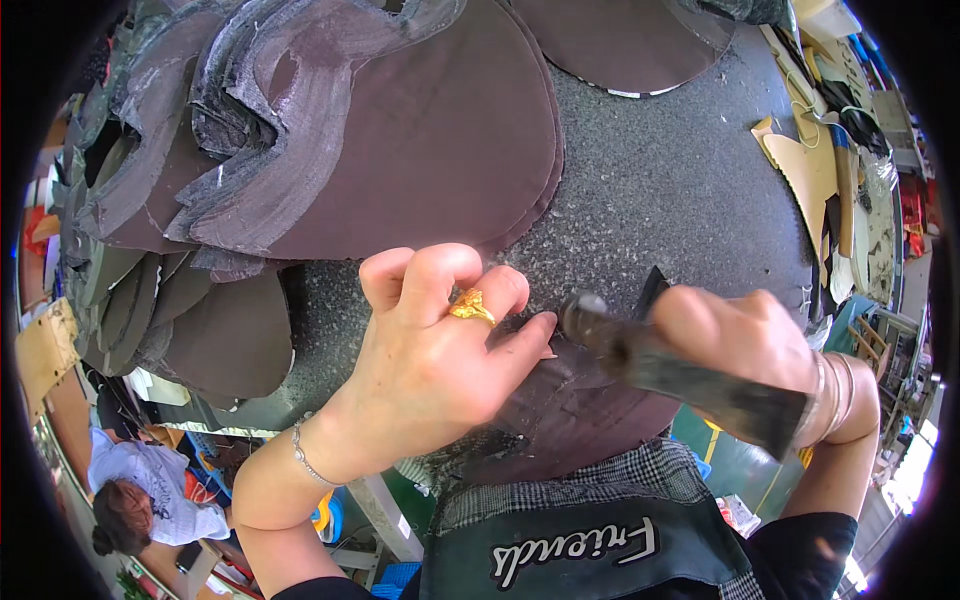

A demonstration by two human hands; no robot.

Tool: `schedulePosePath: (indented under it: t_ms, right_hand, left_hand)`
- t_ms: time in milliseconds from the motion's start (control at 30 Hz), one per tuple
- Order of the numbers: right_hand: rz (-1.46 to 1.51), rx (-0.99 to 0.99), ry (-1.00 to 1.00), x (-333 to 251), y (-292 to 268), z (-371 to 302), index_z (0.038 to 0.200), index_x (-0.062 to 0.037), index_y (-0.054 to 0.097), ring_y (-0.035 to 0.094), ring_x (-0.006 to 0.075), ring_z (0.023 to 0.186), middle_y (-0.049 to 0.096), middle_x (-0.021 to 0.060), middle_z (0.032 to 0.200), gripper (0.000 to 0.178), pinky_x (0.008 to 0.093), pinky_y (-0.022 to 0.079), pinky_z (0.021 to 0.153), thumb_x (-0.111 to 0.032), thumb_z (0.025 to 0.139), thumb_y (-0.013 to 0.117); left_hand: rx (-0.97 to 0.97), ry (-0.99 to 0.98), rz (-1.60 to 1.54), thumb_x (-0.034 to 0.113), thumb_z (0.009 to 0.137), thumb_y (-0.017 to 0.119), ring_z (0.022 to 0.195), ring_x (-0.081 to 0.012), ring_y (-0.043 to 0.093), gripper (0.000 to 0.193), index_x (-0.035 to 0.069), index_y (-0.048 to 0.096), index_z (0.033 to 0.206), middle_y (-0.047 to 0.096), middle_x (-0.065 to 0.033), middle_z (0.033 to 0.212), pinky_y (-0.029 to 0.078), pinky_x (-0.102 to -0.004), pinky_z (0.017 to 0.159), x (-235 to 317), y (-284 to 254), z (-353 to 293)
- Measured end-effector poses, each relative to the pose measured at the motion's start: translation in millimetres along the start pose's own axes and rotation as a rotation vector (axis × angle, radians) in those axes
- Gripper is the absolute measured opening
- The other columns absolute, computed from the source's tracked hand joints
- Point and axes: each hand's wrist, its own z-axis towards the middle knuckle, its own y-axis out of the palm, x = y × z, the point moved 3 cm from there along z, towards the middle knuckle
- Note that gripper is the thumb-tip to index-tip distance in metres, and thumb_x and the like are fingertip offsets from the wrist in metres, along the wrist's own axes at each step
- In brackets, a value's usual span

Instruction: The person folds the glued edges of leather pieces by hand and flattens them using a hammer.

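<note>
Worktable (680, 190) is a dark speckled slab; its near edge runs just under both hands, floor and stools below it. Bare speckled surface lies right of centre, from the hands up to the far edge. The left half is covered by a stack of dark brown cut pieces (400, 130), rounded and overlapping, their worn grey edges curling up at far left. More of the same stick in from the top edge. Tan pattern pieces (810, 170) crowd the right rim. The brown piece (570, 410) being worked sits at the near edge, overhanging it toward the body. Left hand (430, 350) presses down on its left part, fingers curled tight, tips flat on the material, gold ring (470, 305) on one finger, thin bracelet at the wrist. Right hand (740, 345) is wrapped fully round a dark-handled tool (680, 375), no gap in the grip; the tool's rounded head rests on the piece just beside the left fingertips. Another person sits low at far left.
</note>
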Motion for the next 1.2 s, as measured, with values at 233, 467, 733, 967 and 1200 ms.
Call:
schedulePosePath:
  t_ms: [233,467,733,967,1200]
  right_hand:
    - [-0.248,0.100,-0.092,12.1,17.9,-3.3,0.086,-0.0047,0.050,0.054,0.0206,0.042,0.045,0.0048,0.059,0.026,0.0317,0.043,0.035,-0.024,0.083,0.068]
    - [-0.357,0.188,-0.143,11.5,17.0,-0.6,0.086,-0.0063,0.050,0.054,0.0186,0.043,0.046,0.0038,0.059,0.028,0.0301,0.043,0.035,-0.026,0.083,0.070]
    - [-0.306,0.132,-0.148,6.8,11.8,10.5,0.086,-0.0079,0.050,0.054,0.0185,0.042,0.047,0.0035,0.059,0.026,0.0302,0.042,0.034,-0.025,0.082,0.070]
    - [-0.409,0.052,-0.107,-0.5,15.3,11.3,0.087,-0.0034,0.052,0.059,0.0258,0.050,0.052,0.0074,0.064,0.022,0.0359,0.048,0.044,-0.020,0.084,0.066]
    - [-0.467,0.022,-0.154,-3.8,12.4,17.2,0.086,-0.0044,0.052,0.058,0.0218,0.047,0.052,0.0060,0.064,0.022,0.0329,0.046,0.040,-0.020,0.083,0.067]
  left_hand:
    - [0.087,-0.277,-0.108,0.022,0.057,0.085,0.091,-0.0226,0.043,0.032,0.020,0.076,0.088,0.059,0.0093,0.084,0.029,-0.0373,0.080,4.9,1.2,-9.5]
    - [0.138,-0.226,-0.139,0.017,0.058,0.085,0.088,-0.0214,0.045,0.032,0.019,0.077,0.089,0.059,0.0106,0.082,0.028,-0.0363,0.079,7.4,6.6,-15.7]
    - [0.090,-0.148,-0.046,0.013,0.060,0.079,0.090,-0.0223,0.044,0.031,0.018,0.076,0.090,0.058,0.0095,0.087,0.026,-0.0397,0.081,15.4,1.1,-19.0]
    - [0.146,-0.327,-0.088,0.025,0.066,0.076,0.098,-0.0219,0.043,0.024,0.018,0.074,0.089,0.058,0.0093,0.089,0.024,-0.0411,0.081,10.8,5.5,-31.4]
    - [0.144,-0.295,0.072,0.026,0.065,0.078,0.098,-0.0207,0.042,0.026,0.020,0.074,0.090,0.060,0.0127,0.086,0.024,-0.0415,0.082,24.4,4.5,-33.7]
